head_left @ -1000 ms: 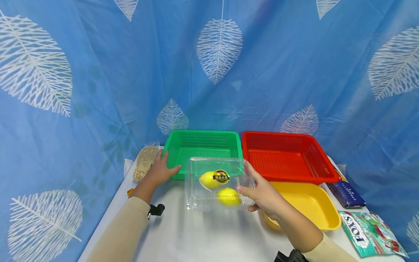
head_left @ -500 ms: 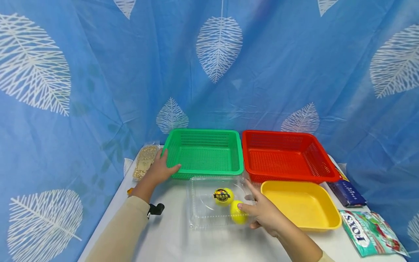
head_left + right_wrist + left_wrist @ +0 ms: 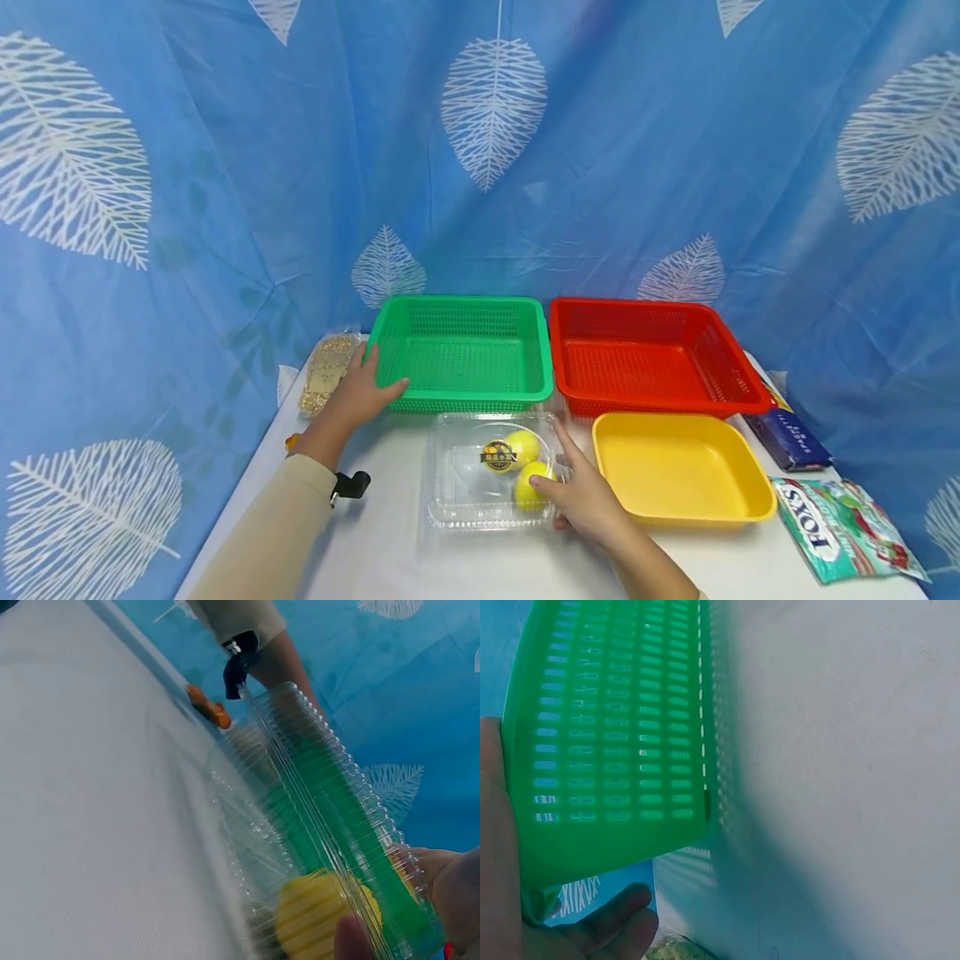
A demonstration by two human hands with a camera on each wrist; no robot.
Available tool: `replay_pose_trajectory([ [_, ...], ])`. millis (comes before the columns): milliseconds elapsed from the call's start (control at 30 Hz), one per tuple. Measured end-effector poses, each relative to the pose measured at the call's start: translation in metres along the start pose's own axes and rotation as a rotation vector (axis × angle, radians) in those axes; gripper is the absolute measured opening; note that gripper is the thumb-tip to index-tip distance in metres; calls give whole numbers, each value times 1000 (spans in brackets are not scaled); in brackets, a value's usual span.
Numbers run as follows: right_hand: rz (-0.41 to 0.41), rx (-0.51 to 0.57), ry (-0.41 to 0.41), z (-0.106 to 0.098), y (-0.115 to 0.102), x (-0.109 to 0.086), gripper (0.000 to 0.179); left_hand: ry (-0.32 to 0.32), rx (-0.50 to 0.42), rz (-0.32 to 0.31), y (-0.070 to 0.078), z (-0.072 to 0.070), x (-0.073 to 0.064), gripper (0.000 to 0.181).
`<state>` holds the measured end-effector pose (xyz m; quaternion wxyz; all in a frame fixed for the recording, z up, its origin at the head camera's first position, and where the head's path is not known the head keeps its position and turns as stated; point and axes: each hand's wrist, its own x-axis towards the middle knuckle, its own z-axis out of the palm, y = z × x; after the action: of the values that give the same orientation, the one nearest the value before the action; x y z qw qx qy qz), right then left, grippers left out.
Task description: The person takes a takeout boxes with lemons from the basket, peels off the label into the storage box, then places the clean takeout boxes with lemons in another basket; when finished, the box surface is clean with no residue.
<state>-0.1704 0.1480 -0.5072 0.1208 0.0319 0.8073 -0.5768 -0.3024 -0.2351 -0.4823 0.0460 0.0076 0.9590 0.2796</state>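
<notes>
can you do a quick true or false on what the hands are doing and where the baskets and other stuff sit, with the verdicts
1. The right hand holds the clear box. True.
2. The clear box contains five fruits. False: two lemons show inside it.
3. The left hand touches the green basket. True.
4. The green basket stands to the right of the red one. False: the red basket is the one on the right.
5. A Fox's bag lies on the table, to the right of the yellow tub. True.
</notes>
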Motion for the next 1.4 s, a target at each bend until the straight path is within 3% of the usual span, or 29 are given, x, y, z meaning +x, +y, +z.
replay_pose_trajectory([
  [333, 3, 6, -6, 3, -2, 2, 105, 23, -9, -21, 1, 1, 2, 114],
  [467, 3, -1, 4, 4, -1, 2, 105, 64, -3, -27, 3, 1, 0, 107],
  [567, 2, -12, 12, 4, -1, 2, 105, 143, 11, -35, 8, 4, -4, 101],
  [633, 1, -19, 12, 4, -1, 2, 105, 241, 3, -16, 15, 9, -12, 94],
  [733, 6, -22, 7, 3, -1, 2, 106, 397, -57, 62, 33, 23, -34, 74],
  [800, 10, -25, 5, 3, -2, 3, 107, 443, -171, 157, 46, 34, -52, 57],
  [833, 12, -26, 4, 3, -2, 2, 107, 434, -248, 206, 52, 41, -61, 49],
  [933, 18, -27, 7, 3, -2, 2, 107, 295, -496, 280, 60, 61, -80, 39],
  [1033, 15, -27, 13, 3, -3, 2, 106, 150, -665, 266, 58, 81, -90, 45],
  [1233, 14, -32, 16, 6, -3, 2, 106, -4, -761, 212, 45, 114, -99, 75],
  [1400, 9, -42, 20, 7, -5, 3, 105, -9, -811, 234, 42, 124, -99, 79],
])
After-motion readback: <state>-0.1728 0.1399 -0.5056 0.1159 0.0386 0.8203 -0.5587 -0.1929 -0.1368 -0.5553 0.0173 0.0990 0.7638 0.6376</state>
